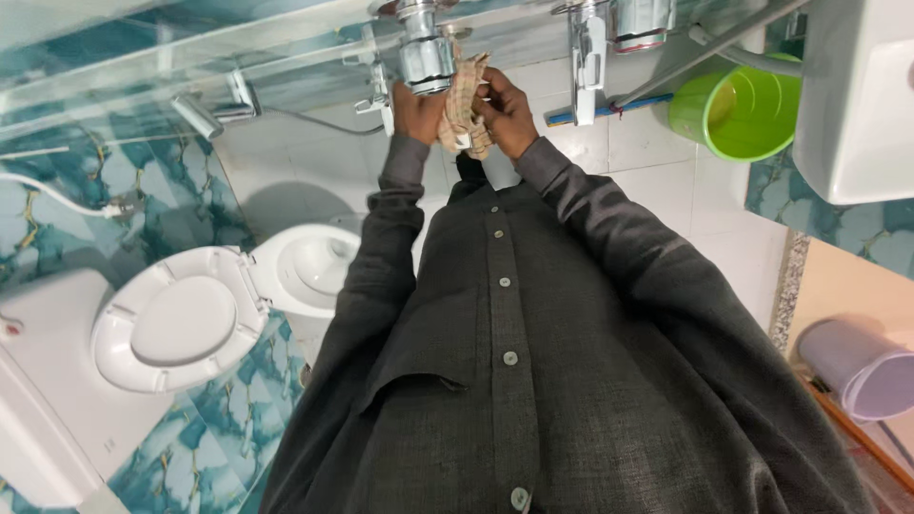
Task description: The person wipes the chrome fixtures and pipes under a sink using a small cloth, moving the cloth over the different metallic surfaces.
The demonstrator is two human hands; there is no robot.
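Both my arms, in dark grey shirt sleeves, reach forward to a chrome valve [426, 52] on the tiled wall. My left hand [415, 112] and my right hand [508, 116] together grip a beige checked cloth [464, 107], bunched between them. The cloth's upper end presses against the lower right side of the chrome valve. My left hand lies just below the valve body, and my right hand closes on the cloth from the right.
A white toilet [305, 266] with its lid [181, 319] raised stands at left, beside a hose [57, 195]. More chrome taps [638, 24], a green bucket [733, 114], a white basin [852, 95] and a lavender bin [862, 366] are at right.
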